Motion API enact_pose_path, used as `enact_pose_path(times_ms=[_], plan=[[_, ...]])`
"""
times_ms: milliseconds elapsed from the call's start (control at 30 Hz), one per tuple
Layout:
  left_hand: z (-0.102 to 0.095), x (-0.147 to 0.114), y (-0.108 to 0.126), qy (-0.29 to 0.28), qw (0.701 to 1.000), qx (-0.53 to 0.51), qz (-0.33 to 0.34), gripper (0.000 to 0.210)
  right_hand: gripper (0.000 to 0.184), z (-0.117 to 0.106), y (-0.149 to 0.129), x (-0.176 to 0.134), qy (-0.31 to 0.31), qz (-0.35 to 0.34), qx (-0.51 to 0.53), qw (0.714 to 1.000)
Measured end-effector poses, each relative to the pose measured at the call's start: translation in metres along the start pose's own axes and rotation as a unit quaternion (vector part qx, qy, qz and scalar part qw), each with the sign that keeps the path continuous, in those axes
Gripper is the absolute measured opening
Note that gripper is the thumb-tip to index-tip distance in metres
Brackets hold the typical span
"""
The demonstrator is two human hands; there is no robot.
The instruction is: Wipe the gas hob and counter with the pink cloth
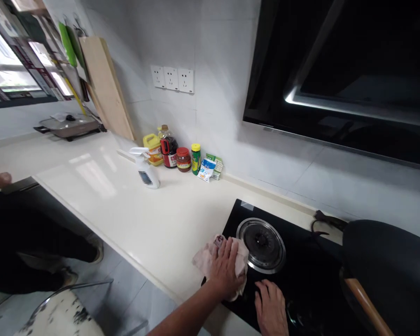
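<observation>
My left hand presses a pale pink cloth down at the left edge of the black glass cooktop. Part of the cloth lies over the white counter beside it. To the right, my right hand rests on the cooktop with its fingers extended and nothing in them. A round burner with a silver ring lies just beyond both hands. On the cooktop's right side sits a large black wok with a wooden handle.
A white spray bottle stands on the counter, near a red-lidded jar, a green shaker and several other containers. A black range hood overhangs the cooktop. Another person stands at left, near a chair.
</observation>
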State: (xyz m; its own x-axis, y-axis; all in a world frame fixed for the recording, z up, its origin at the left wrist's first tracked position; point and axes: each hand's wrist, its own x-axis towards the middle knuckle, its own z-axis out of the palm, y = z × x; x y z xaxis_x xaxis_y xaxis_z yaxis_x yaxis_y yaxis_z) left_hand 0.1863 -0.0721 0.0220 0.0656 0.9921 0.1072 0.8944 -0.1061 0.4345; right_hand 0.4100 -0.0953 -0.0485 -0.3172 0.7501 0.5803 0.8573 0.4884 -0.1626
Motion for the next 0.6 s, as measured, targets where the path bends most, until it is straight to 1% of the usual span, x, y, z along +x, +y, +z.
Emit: enact_pose_path(times_ms=[100,200,267,300,367,433,533,600], plan=[[-0.015,0.047,-0.001,-0.027,0.998,-0.002,-0.051,0.100,0.030,-0.003,-0.002,-0.001,-0.001,-0.008,-0.015,1.000],[-0.026,0.092,-0.006,-0.015,0.996,-0.001,-0.085,0.096,0.032,-0.007,-0.004,-0.001,-0.004,-0.003,-0.025,1.000],[-0.029,0.107,-0.009,0.002,0.994,0.001,-0.109,0.089,0.035,-0.010,-0.005,0.000,-0.004,-0.001,-0.023,1.000],[-0.029,0.107,-0.009,0.011,0.993,0.003,-0.118,0.086,0.036,-0.011,-0.005,0.001,-0.005,-0.001,-0.020,1.000],[-0.030,0.091,-0.008,0.022,0.992,0.006,-0.123,0.079,0.038,-0.012,-0.005,0.002,-0.006,0.001,-0.013,1.000],[-0.032,0.058,-0.007,0.025,0.993,0.010,-0.115,0.074,0.039,-0.012,-0.004,0.002,-0.004,0.004,-0.006,1.000],[-0.035,-0.012,-0.014,0.015,0.995,0.017,-0.097,0.070,0.036,-0.009,0.000,-0.003,-0.009,0.007,0.006,1.000],[-0.034,-0.062,-0.027,0.016,0.996,0.028,-0.088,0.070,0.034,-0.005,0.004,-0.007,-0.022,0.012,0.019,1.000]])
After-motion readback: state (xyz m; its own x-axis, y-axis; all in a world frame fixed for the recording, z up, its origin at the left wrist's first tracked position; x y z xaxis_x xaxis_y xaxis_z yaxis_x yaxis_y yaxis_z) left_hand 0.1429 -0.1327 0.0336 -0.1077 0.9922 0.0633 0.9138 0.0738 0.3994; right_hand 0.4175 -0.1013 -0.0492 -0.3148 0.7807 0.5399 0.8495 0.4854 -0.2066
